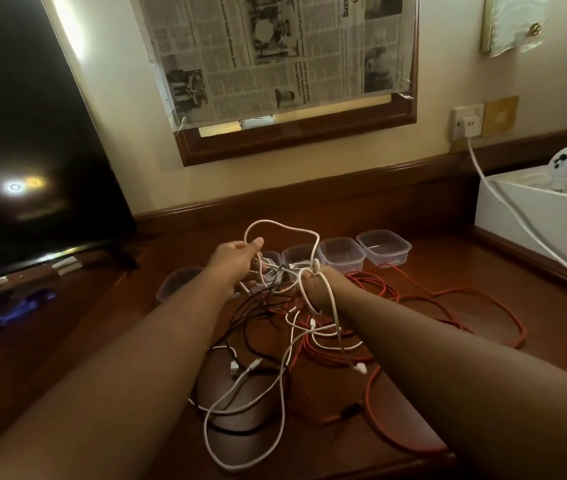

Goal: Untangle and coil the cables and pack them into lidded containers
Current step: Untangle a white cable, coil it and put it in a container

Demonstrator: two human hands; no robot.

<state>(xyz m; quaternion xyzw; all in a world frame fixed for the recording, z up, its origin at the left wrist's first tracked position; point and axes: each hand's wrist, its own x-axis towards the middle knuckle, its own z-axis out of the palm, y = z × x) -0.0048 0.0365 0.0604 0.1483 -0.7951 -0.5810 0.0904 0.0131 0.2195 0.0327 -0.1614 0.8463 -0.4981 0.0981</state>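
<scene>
Tangled cables [275, 368] sprawl at six o'clock on the bench [483, 341]; we clench the white cable [285, 228] in left grip [237, 261] and right grip [316, 289], lifting a loop free, containers [384, 247] waiting at twelve.

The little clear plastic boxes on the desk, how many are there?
5 clear plastic boxes: far right, next left, middle, one half-hidden behind the left hand at, one beside the left forearm. More may be hidden.
</scene>
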